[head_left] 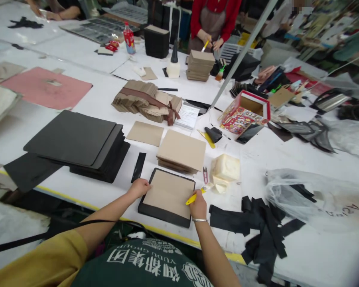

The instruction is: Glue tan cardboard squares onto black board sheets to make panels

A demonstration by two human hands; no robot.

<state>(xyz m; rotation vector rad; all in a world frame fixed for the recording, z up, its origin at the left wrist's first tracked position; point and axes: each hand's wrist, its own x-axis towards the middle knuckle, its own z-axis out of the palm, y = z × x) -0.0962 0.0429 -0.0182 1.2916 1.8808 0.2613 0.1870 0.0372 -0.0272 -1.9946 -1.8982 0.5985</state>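
Observation:
A tan cardboard sheet (169,195) lies on a stack of black panels (164,216) at the table's near edge. My left hand (139,189) is closed at the sheet's left edge, its fingertips pinching there. My right hand (198,205) grips a yellow-handled brush (192,199) over the sheet's right edge, bristles pointing away to the right. Just beyond the brush are a pale glue-stained container (225,167) and small red-handled thread snips (205,174). Behind the sheet stands a stack of tan cardboard (182,149). A black strip (138,167) lies beyond my left hand.
At left rises a large stack of black boards (74,137). Black fabric strips (261,227) and a clear plastic bag (311,195) lie at right. Farther back are bundled cardboard pieces (146,99), a red patterned box (245,111), a slanted metal pole (242,56) and a co-worker (215,24).

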